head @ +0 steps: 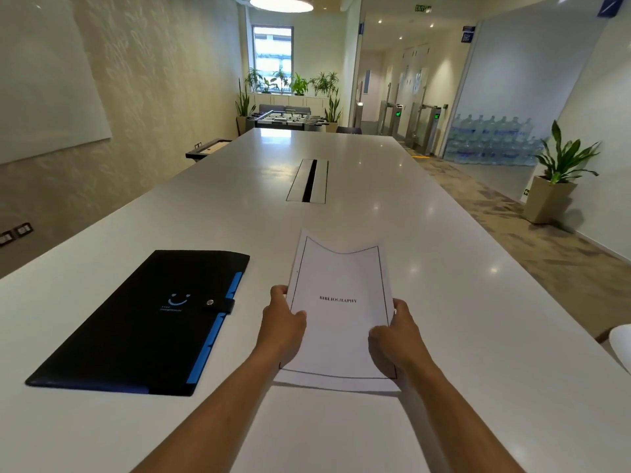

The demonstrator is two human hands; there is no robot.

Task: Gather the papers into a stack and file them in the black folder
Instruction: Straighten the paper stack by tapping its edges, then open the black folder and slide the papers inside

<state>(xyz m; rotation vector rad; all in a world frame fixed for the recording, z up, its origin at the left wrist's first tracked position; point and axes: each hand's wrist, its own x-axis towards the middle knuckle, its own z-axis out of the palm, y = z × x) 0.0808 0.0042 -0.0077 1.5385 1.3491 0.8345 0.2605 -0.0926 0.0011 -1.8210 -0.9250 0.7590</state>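
Observation:
A stack of white papers (338,285), its top sheet printed "BIBLIOGRAPHY" inside a thin black border, is held above the white table (444,268) in front of me. My left hand (283,319) grips the stack's left edge and my right hand (392,336) grips its right edge near the lower corner. The far end of the sheets curls upward. The black folder (143,326) lies flat and closed to the left of the papers, with blue tab edges along its right side and a snap strap fastened.
A cable slot (309,180) is set into the middle of the table further away. A white rounded object (623,346) shows at the right edge. Potted plant (556,179) stands on the floor to the right.

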